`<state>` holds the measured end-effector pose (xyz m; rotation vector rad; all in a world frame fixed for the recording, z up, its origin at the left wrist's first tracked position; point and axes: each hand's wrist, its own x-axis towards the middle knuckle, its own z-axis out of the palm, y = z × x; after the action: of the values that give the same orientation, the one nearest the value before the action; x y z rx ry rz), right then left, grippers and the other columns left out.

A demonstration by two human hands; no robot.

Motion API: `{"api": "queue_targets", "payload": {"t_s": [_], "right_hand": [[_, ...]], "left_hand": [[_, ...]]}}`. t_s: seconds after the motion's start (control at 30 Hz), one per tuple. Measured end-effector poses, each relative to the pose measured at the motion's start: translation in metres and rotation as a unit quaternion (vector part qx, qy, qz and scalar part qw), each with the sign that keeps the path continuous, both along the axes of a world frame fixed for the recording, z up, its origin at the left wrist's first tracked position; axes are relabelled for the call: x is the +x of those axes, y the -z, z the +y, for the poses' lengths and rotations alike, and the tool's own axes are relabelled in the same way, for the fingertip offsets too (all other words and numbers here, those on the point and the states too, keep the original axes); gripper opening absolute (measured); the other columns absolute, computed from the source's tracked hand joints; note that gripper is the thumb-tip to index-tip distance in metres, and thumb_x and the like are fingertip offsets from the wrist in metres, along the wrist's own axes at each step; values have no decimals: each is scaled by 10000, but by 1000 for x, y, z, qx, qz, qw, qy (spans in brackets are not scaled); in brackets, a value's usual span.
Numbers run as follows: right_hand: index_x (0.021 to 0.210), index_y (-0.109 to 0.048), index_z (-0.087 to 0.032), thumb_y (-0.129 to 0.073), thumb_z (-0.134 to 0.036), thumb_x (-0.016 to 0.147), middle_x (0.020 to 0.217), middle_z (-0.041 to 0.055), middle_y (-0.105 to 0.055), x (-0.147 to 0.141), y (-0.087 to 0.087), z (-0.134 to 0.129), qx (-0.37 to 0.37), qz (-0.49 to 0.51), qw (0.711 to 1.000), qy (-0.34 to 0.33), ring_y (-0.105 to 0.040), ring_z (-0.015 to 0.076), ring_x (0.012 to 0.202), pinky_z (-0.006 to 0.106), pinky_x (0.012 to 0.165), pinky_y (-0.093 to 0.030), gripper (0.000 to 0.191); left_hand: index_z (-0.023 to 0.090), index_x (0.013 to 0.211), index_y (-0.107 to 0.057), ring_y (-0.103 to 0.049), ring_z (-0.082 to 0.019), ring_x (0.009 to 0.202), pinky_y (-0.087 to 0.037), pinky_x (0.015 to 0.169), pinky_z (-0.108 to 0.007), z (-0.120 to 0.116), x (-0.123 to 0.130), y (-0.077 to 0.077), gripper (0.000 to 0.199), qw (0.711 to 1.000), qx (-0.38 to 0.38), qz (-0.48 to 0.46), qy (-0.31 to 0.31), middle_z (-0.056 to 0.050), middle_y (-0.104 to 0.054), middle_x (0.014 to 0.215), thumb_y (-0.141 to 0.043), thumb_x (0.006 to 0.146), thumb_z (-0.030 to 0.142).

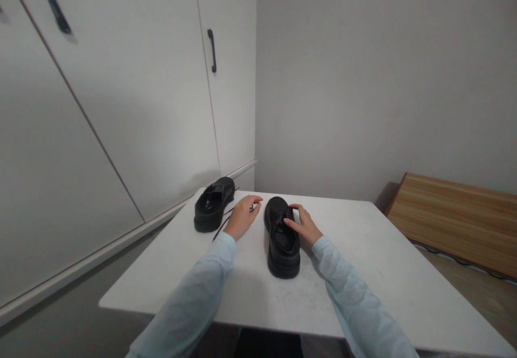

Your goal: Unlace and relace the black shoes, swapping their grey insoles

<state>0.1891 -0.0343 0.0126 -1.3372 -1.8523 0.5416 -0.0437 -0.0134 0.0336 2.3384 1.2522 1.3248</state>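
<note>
A black lace-up shoe [284, 258] stands on the white table, its heel toward me and its toe away. My right hand [304, 225] grips its right side, thumb over the opening near the tongue and fingers at the outer edge. Just left of this shoe, my left hand [243, 215] is closed, with a small dark piece of shoelace [252, 208] showing between thumb and fingers. A second black shoe [210, 219] sits farther left. A thin black shoelace [218, 231] trails over the table beside it, partly hidden behind my left wrist.
The white table [359, 288] has its front edge close to my body. White cabinet doors [133, 94] with dark handles rise at the left, and a grey wall [379, 83] stands behind. At the right is a wood-grain panel [456, 218] with a cable along its lower edge.
</note>
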Motion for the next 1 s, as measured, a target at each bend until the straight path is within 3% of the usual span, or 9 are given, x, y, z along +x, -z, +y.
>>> {"api": "queue_targets", "payload": {"t_s": [0.2, 0.4, 0.53, 0.67, 0.9, 1.0], "right_hand": [[1109, -456, -257, -574, -483, 733, 1165, 80, -561, -1, 5, 3, 15, 1, 1000, 9, -484, 292, 1133, 528, 988, -296, 454], [1117, -435, -218, -572, -480, 741, 1158, 94, -553, 0, 10, 6, 19, 37, 999, -17, -492, 268, 1125, 484, 994, -325, 478], [1124, -418, -210, -582, -478, 741, 1167, 101, -545, 1, 12, 8, 2, 79, 996, -50, -517, 242, 1097, 421, 958, -388, 495], [1121, -427, -218, -585, -472, 741, 1172, 97, -552, 1, 13, 8, -2, 71, 997, -34, -526, 247, 1090, 442, 958, -386, 484], [1113, -432, -215, -571, -468, 752, 1145, 94, -570, 1, 13, 8, 7, 54, 998, -27, -541, 248, 1072, 443, 944, -394, 462], [1119, -429, -204, -554, -465, 768, 1131, 102, -573, 1, 13, 8, 10, 48, 998, -27, -551, 247, 1050, 426, 916, -414, 455]], "left_hand": [[204, 870, -650, -561, -202, 970, -434, 905, -349, -38, 29, -19, 171, 993, 25, -13, 117, -74, -646, 916, -498, 858, 280], [164, 842, -670, -599, -159, 867, -468, 813, -288, -48, 39, -20, 203, 972, 1, 53, 227, -63, -672, 866, -498, 865, 269], [178, 868, -685, -608, -138, 870, -435, 866, -278, -42, 39, -22, 183, 962, -6, 138, 238, -37, -700, 888, -533, 860, 279], [213, 830, -701, -615, -137, 906, -326, 990, -330, -38, 41, -27, 115, 943, -19, 219, 250, 6, -720, 894, -603, 821, 273], [189, 778, -722, -609, -163, 868, -364, 916, -311, -38, 54, -35, 83, 909, -22, 322, 263, -26, -711, 789, -647, 773, 226], [160, 766, -721, -621, -171, 814, -420, 765, -263, -35, 59, -37, 93, 895, -37, 355, 269, -46, -691, 725, -643, 760, 210]]}}
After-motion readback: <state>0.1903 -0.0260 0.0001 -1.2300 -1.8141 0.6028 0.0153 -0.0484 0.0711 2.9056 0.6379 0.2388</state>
